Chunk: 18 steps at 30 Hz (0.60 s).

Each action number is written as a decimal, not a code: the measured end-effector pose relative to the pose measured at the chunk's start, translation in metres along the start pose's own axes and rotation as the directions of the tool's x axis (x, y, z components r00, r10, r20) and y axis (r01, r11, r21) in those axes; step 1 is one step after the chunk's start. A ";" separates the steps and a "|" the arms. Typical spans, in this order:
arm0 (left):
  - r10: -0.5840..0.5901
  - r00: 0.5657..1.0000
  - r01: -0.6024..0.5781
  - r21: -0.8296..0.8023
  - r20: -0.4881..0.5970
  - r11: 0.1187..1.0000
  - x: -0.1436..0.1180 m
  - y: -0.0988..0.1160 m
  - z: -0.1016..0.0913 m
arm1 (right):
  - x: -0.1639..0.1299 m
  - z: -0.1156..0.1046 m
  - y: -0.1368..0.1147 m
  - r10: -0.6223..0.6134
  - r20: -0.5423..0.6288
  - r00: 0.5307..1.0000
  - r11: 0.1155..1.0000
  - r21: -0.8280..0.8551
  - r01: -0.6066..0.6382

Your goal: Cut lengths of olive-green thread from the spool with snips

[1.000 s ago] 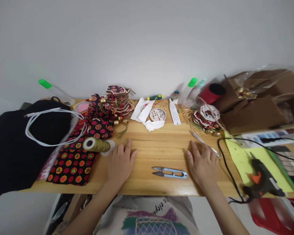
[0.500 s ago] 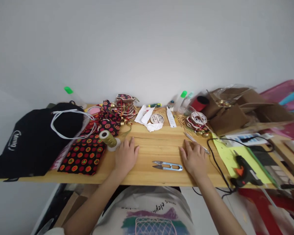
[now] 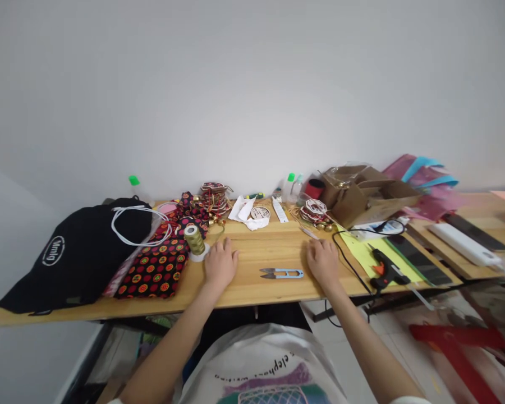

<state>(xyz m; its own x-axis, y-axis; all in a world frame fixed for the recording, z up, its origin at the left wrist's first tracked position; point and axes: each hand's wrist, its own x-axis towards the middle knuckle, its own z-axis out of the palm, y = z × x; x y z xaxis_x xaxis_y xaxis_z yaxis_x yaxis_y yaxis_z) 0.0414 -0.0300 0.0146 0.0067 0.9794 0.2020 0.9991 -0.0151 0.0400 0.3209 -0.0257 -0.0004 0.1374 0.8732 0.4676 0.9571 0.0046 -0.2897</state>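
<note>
here both hands lie flat, grip empty and fingers spread: left hand (image 3: 221, 264), right hand (image 3: 323, 259), on the pale wooden surface (image 3: 261, 252), small blue-handled thread snips (image 3: 281, 273) between them.

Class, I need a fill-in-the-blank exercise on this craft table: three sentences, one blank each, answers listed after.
1. The thread snips lie on the table between the person's two ____.
2. The spool beside the left hand holds ____-coloured thread.
3. The right hand rests ____ on the wood.

Missing words: hands; gold; flat
</note>
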 end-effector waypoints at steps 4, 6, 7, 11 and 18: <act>0.010 0.999 -0.010 -0.003 -0.036 1.000 -0.001 -0.002 0.002 | 0.000 0.001 0.008 0.074 -0.060 0.995 0.992 0.102 -0.067; 0.015 0.999 -0.014 0.002 -0.052 1.000 -0.002 -0.002 0.002 | 0.000 0.002 0.010 0.100 -0.065 0.993 0.984 0.155 -0.089; 0.018 0.998 -0.018 0.004 -0.060 1.000 -0.003 -0.003 0.002 | 0.000 0.003 0.011 0.113 -0.065 0.991 0.979 0.178 -0.100; 0.049 0.994 -0.052 -0.028 -0.102 0.998 -0.006 -0.003 0.000 | 0.000 0.004 0.013 0.178 -0.052 0.983 0.958 0.238 -0.161; 0.260 0.963 -0.269 -0.206 -0.072 0.941 -0.008 -0.005 0.002 | -0.002 0.001 0.010 0.223 0.027 0.974 0.936 0.273 -0.222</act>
<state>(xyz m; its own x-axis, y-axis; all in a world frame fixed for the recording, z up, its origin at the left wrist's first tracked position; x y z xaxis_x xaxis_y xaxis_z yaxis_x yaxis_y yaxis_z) 0.0366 -0.0372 0.0106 0.2627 0.9248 0.2752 0.9295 -0.3191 0.1852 0.3302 -0.0268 -0.0045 0.3403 0.8653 0.3681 0.7960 -0.0567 -0.6026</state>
